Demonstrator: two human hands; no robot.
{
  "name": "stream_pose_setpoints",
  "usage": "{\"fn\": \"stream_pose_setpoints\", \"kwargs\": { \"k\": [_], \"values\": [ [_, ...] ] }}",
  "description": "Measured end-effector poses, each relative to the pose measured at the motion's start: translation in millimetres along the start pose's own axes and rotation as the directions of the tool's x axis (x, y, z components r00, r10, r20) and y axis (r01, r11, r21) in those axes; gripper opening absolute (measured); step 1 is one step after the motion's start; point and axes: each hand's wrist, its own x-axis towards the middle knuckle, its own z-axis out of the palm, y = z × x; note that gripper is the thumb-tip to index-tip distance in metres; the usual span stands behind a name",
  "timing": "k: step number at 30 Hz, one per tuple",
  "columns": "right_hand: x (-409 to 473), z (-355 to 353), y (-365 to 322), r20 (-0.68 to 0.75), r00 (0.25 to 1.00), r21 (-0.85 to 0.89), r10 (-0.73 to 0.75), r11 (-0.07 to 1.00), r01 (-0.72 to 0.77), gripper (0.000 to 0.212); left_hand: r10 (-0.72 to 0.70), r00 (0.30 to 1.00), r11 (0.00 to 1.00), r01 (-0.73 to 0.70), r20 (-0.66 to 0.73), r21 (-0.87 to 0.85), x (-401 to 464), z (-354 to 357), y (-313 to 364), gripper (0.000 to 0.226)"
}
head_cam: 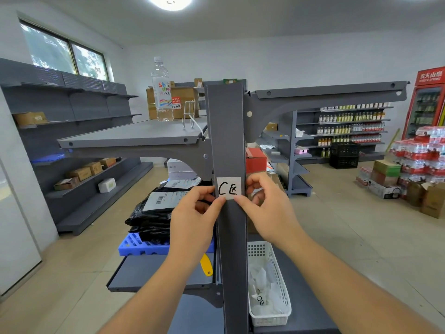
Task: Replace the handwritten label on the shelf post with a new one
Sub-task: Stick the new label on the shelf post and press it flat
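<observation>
A white handwritten label (229,188) marked "C" and a second character lies flat on the front of the grey shelf post (227,131). My left hand (196,213) touches its lower left corner with thumb and fingertips. My right hand (261,206) touches the lower right corner, with its other fingers curled beside the post's right edge. Both thumbs press at the label's bottom edge.
A white basket (280,285) with crumpled paper slips sits on the lower shelf right of the post. A yellow tool (206,265) lies left of the post, beside a blue crate (142,245) with black parcels. A water bottle (162,92) stands on the upper shelf.
</observation>
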Motion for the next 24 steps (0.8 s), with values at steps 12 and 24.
{"fn": "stream_pose_setpoints", "kwargs": {
  "k": [12,24],
  "values": [
    [5,-2,-7,-0.058,0.998,0.014,0.035,0.999,-0.034,0.011,0.015,1.000,0.999,-0.014,-0.021,0.031,3,-1,6,0.008],
    [7,-4,-11,-0.042,0.999,-0.052,0.015,0.999,-0.017,0.016,0.012,1.000,0.991,-0.012,-0.001,0.135,6,-3,10,0.012]
  ]
}}
